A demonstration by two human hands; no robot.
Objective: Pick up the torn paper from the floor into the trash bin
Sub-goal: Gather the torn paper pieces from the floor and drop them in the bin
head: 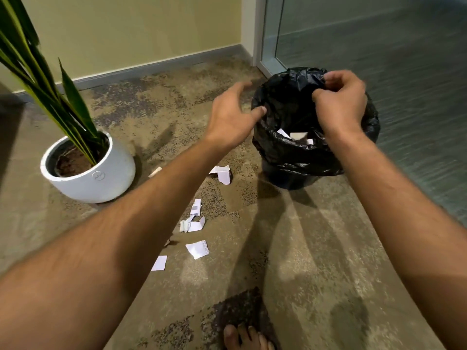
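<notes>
A trash bin (298, 157) lined with a black plastic bag stands on the carpet at the right, with a few white paper scraps (297, 136) lying inside it. My right hand (340, 107) hovers over the bin's mouth, fingers curled downward; whether it holds anything is hidden. My left hand (233, 114) is beside the bin's left rim, fingers spread, thumb near the bag's edge. Several torn white paper pieces lie on the floor: one (222, 173) near the bin, a cluster (193, 223) lower down, and two more (198, 248) (159, 263) closer to me.
A white pot with a green plant (96, 173) stands at the left. A yellow wall with a grey baseboard (151, 69) runs behind. A glass partition (353, 34) rises behind and to the right of the bin. My bare toes (246, 338) show at the bottom.
</notes>
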